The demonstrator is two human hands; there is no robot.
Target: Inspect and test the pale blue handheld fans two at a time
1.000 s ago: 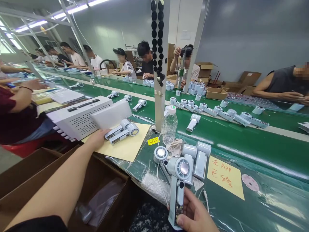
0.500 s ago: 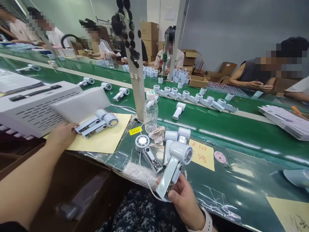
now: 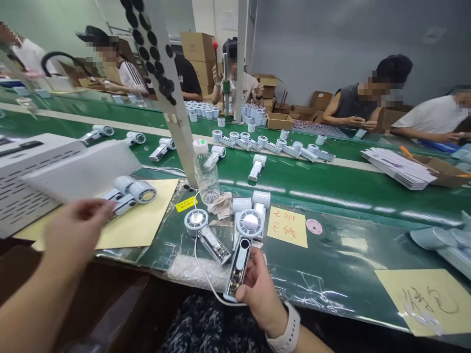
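The right hand [image 3: 259,294] grips a corded fan [image 3: 237,267] over the bench edge [image 3: 331,306], its clear circuit side turned up to view, while the open left hand [image 3: 75,233] hovers by yellow paper [image 3: 147,220].

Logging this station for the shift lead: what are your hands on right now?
Right hand gripping handheld fan, circuit board showing. Left hand empty, beside two fans on yellow paper. White cable by right hand.

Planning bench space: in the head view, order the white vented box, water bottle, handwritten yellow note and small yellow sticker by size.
White vented box; water bottle and handwritten yellow note, too alike to rank; small yellow sticker.
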